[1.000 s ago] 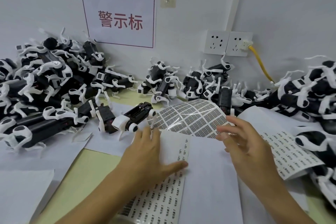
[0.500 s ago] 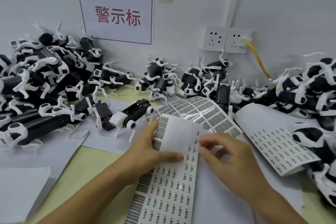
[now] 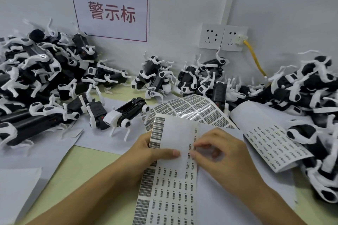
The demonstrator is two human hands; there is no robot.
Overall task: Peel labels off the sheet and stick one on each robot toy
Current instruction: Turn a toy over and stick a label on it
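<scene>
Picking a label off the sheet

Left hand (image 3: 146, 153) grips the thin, floppy label sheet (image 3: 170, 179) above the bench; right hand (image 3: 217, 153) pinches a tiny label at its edge. Robot toy (image 3: 126, 113) stands just beyond.

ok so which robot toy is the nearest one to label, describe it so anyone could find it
Start at the red-lettered wall sign and drop straight down to the white paper on the desk. There a lone robot toy stands just beyond the left hand holding the label sheet. Unlike the heaped toys around it, it stands apart, upright on its white legs.
</scene>
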